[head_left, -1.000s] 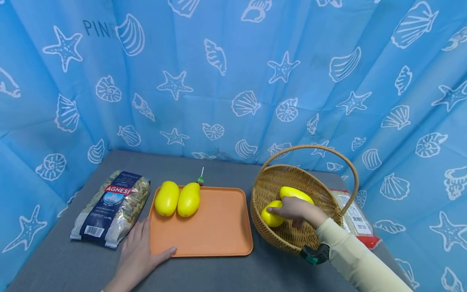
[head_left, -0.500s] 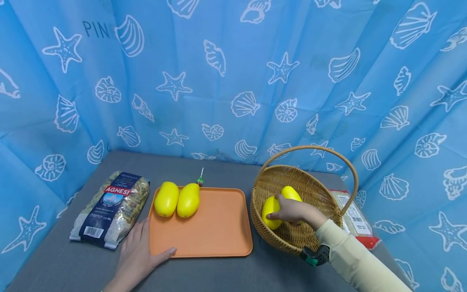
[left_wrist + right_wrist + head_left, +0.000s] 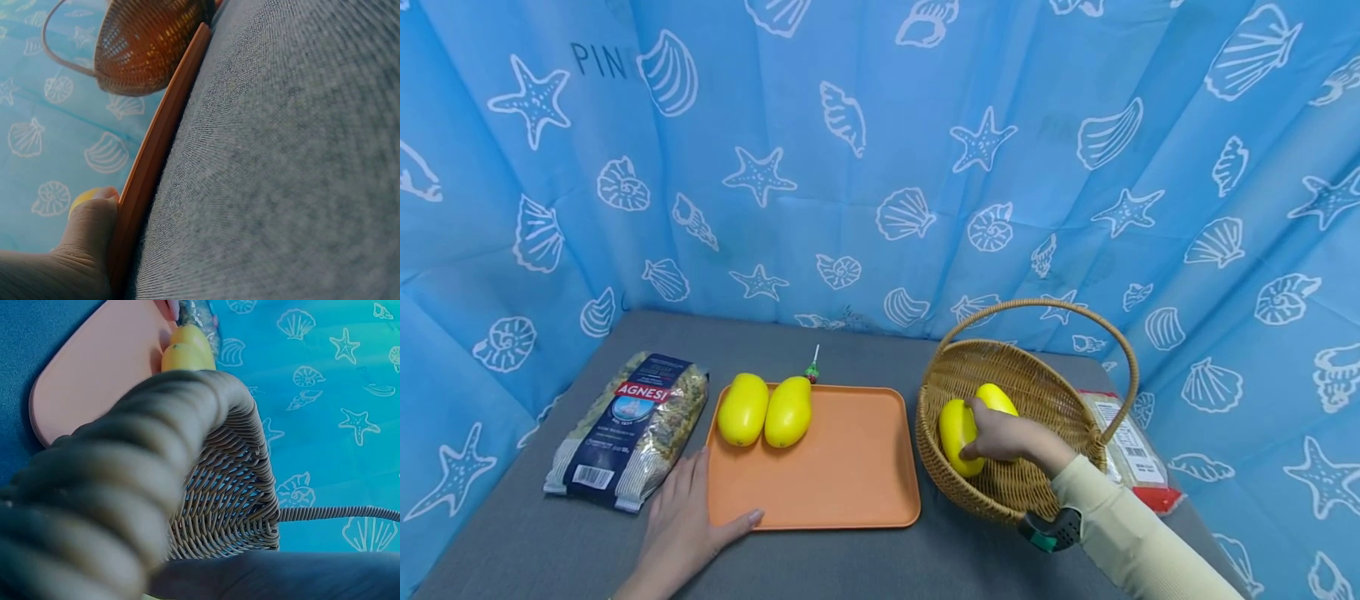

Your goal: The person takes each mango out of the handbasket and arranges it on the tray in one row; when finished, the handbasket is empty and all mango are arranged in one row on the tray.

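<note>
My left hand [image 3: 679, 525] rests at the near left corner of an orange tray [image 3: 850, 467], with straight fingers along its left side and the thumb on the front rim. In the left wrist view the thumb [image 3: 94, 219] touches the tray's edge. Two yellow mangoes [image 3: 743, 410] lie side by side at the tray's far left. On the right, my right hand [image 3: 1006, 435] reaches into a wicker basket [image 3: 970, 367] and grips a yellow mango [image 3: 957, 429]. Another mango [image 3: 995, 397] lies behind it, partly covered by the hand. The basket rim hides the right fingers in the right wrist view.
Left of the tray lies a bag of Agnesi pasta [image 3: 632, 425]. A lollipop [image 3: 812, 367] sits just behind the tray. The basket's tall handle [image 3: 1037, 302] arches above it, and a red and clear packet [image 3: 1135, 450] lies at its right. A blue curtain [image 3: 865, 183] closes the back.
My right hand has shifted its hold on the near mango, which has turned more lengthwise in the basket. The mango behind it has also shifted a little. My left hand stays put.
</note>
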`<state>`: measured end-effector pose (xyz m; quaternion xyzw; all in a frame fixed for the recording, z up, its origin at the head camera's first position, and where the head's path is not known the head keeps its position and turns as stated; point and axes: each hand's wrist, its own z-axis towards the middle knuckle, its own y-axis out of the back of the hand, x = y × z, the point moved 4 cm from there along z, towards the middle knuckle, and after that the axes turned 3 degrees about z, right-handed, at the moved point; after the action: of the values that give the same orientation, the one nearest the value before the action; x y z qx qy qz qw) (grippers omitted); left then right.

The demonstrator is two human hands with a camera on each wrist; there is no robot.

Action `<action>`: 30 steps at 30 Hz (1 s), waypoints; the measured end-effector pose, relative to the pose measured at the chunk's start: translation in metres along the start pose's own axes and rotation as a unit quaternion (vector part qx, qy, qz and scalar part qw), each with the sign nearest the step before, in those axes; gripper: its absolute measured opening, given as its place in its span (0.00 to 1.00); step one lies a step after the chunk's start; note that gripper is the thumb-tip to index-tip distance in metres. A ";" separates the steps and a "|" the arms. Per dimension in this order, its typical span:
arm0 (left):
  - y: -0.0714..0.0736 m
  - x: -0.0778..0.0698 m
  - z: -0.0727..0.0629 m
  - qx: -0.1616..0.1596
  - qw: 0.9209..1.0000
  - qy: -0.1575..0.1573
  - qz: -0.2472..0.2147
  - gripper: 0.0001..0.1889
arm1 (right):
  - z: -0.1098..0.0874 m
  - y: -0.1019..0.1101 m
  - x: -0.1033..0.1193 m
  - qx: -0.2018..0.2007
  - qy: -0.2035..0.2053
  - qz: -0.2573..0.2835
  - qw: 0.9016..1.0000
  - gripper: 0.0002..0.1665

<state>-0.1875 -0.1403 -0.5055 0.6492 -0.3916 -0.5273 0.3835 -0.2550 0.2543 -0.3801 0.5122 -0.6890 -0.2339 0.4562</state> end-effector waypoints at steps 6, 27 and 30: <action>0.000 0.000 0.000 -0.004 1.000 0.001 -0.007 0.76 | -0.001 0.001 -0.002 -0.014 0.009 0.006 1.000 0.55; 0.000 0.000 0.001 0.009 1.000 0.004 -0.008 0.76 | 0.004 -0.006 -0.004 -0.015 0.033 -0.006 0.999 0.59; 0.000 0.001 0.001 0.013 1.000 0.006 -0.007 0.76 | 0.003 -0.007 -0.004 -0.017 0.036 -0.006 0.999 0.58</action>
<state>-0.1883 -0.1407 -0.5061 0.6598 -0.3917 -0.5212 0.3736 -0.2542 0.2546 -0.3883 0.5168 -0.6648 -0.2297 0.4880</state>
